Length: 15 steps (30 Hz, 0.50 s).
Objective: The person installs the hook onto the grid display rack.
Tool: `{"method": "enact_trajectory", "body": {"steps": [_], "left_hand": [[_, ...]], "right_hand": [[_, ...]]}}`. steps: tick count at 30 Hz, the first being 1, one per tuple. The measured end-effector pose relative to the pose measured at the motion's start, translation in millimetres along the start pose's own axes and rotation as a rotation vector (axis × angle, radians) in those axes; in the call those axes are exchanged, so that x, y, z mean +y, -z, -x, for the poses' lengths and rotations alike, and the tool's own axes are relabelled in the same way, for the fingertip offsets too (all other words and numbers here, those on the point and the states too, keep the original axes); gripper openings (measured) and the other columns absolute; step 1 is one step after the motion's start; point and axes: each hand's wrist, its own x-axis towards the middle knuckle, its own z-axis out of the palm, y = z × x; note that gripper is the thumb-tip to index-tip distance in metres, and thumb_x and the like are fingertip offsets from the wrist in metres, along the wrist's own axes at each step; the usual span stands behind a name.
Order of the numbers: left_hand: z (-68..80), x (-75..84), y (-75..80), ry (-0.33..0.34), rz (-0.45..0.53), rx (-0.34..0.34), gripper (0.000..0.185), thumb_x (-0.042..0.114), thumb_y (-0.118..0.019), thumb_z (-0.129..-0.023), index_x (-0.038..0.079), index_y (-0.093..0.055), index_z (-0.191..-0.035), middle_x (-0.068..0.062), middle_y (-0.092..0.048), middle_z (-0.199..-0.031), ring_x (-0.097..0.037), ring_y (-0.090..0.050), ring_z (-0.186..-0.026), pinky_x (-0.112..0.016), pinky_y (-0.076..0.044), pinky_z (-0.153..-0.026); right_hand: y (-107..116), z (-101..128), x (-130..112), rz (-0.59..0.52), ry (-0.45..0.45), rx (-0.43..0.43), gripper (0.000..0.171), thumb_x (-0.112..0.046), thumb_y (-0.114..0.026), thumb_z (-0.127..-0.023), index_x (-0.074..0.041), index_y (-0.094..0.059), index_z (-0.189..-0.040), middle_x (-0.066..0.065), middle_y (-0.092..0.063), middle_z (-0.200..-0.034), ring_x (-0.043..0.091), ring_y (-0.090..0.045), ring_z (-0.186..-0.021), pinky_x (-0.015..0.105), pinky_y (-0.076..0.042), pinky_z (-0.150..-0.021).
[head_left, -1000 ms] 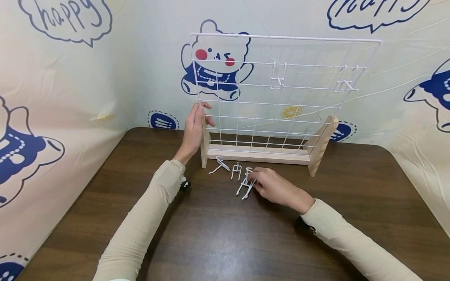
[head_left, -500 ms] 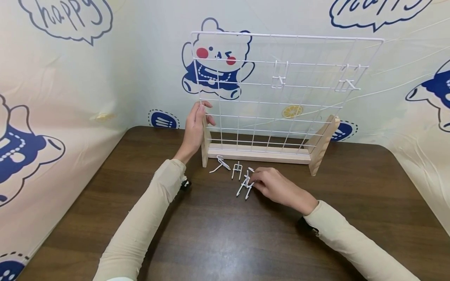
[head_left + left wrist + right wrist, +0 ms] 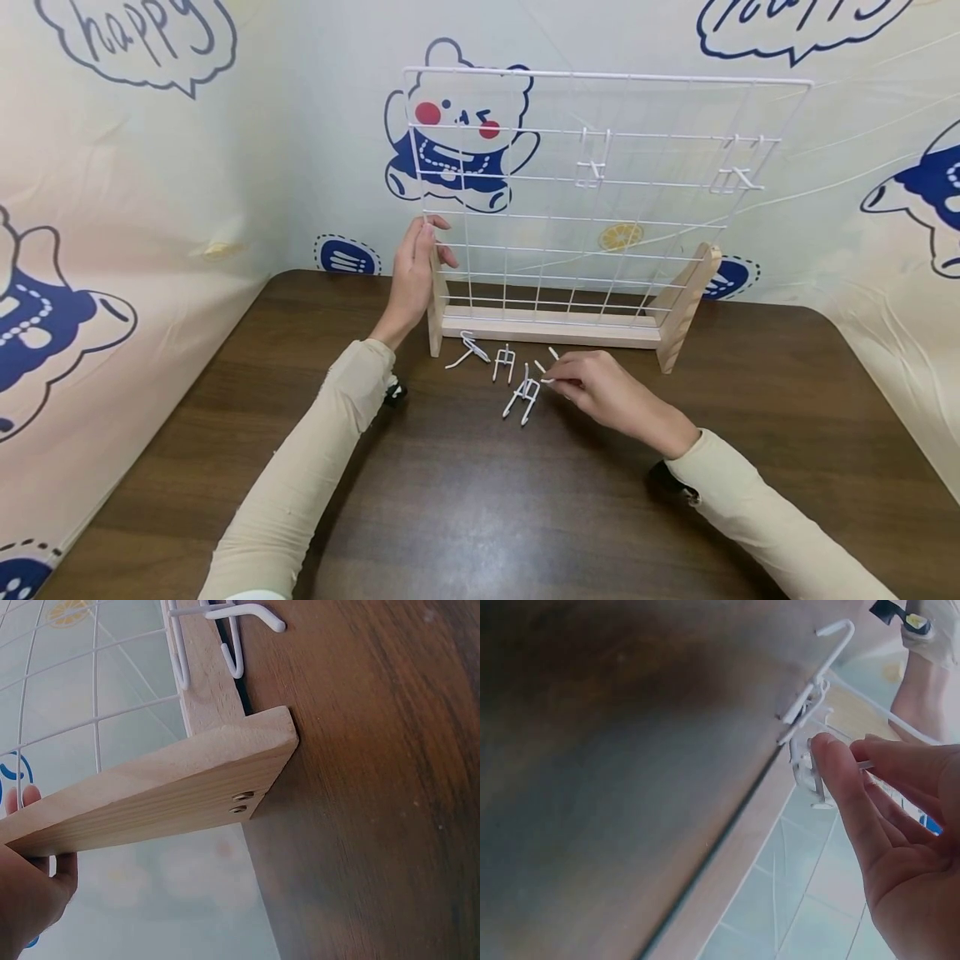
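A white wire grid rack (image 3: 607, 76) stands on a wooden base (image 3: 551, 325) between two wooden side legs. My left hand (image 3: 412, 275) grips the left wooden leg (image 3: 172, 791), with fingers on both sides of it. Fingertips of my right hand (image 3: 603, 392) pinch a white wire hook (image 3: 547, 381), its prongs poking out past the fingers just in front of the base. Left of that hand a double-pronged hook (image 3: 528, 390) lies on the table, with a smaller-looking hook (image 3: 505, 358) and a tilted one (image 3: 468, 350) further left.
Two more white hooks hang on the grid's upper rows, one near the middle (image 3: 593, 162) and one at the right (image 3: 737, 177). The right wooden leg (image 3: 686, 308) slants up behind my right hand. A patterned cloth backdrop (image 3: 315, 150) surrounds the dark wooden table (image 3: 465, 500).
My right hand has lifted a hook away from the double-pronged one beside it, moving slightly right and up. The left hand stays on the wooden leg.
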Motion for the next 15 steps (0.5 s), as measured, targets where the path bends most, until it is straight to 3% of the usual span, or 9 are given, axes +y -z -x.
{"method": "enact_trajectory", "body": {"steps": [15], "left_hand": [[0.3, 0.6, 0.8, -0.008, -0.012, -0.005, 0.037, 0.023, -0.029, -0.11, -0.007, -0.049, -0.121, -0.042, -0.055, -0.084, -0.052, -0.056, -0.084, -0.055, -0.043, -0.084]], "right_hand": [[18, 4, -1, 0.032, -0.02, 0.071, 0.009, 0.0, -0.071, -0.09, -0.005, -0.077, -0.094, 0.004, -0.073, -0.088, 0.009, -0.064, -0.077, 0.03, -0.053, -0.067]]}}
